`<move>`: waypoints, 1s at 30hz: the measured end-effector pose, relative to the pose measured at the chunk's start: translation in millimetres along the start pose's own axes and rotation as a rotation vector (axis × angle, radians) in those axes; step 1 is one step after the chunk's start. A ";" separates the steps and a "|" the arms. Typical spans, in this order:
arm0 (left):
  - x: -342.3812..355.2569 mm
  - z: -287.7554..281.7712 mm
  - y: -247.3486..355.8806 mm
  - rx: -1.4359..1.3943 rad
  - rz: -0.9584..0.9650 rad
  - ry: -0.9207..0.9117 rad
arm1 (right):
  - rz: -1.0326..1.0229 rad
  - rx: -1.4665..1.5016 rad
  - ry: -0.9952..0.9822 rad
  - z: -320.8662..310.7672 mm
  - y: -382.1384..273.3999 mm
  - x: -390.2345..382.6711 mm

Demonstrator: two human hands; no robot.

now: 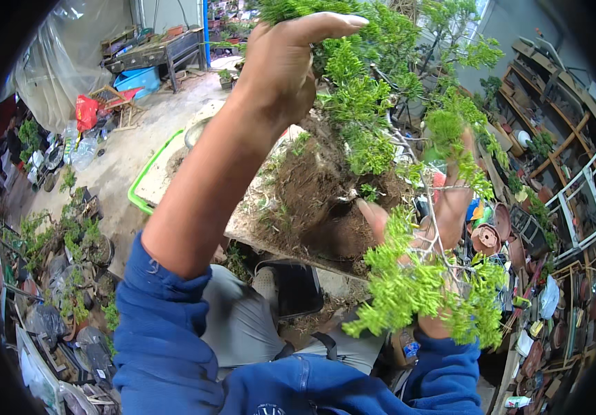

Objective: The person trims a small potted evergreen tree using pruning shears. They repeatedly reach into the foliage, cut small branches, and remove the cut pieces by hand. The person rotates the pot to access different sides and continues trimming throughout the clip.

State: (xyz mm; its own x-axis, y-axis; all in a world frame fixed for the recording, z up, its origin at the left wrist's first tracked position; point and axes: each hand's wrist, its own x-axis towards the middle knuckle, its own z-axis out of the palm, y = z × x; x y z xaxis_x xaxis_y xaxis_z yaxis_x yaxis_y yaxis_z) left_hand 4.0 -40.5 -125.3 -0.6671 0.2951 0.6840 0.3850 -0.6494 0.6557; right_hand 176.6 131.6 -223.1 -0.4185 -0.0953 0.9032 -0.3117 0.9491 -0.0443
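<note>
A small tree with bright green needle foliage (371,104) stands in a bare clump of brown soil and roots (319,200) on a board (242,221). My left hand (287,59) is raised high at the tree's top, its fingers curled into the upper foliage. My right hand (436,207) is lower right, half hidden by leaves, with thumb and fingers spread around thin lower branches (422,173). Blue sleeves cover both forearms near the bottom edge.
A green-rimmed tray (147,181) lies left of the board. Potted plants (69,235) crowd the floor at left. Terracotta pots (486,238) and wooden shelves (554,138) fill the right. A dark workbench (156,52) and plastic sheeting stand at the back.
</note>
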 end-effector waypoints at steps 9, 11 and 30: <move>24.2 -45.7 18.1 0.045 0.175 -0.568 | 0.071 0.115 -0.245 10.0 -56.0 148.0; 28.7 -40.3 37.2 0.209 0.249 -0.606 | 0.192 0.425 -0.322 5.6 -62.1 160.0; -41.0 -32.1 93.2 0.023 -0.001 0.672 | 0.144 -0.017 -0.432 35.1 -56.7 196.4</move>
State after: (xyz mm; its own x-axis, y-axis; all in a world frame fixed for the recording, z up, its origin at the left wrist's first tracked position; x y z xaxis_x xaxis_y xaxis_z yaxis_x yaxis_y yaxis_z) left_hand 46.8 -135.6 -102.5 -0.9167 -0.2097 0.3401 0.3925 -0.6323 0.6679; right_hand 82.2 48.5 -58.1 -0.7753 -0.0752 0.6271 -0.2115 0.9665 -0.1457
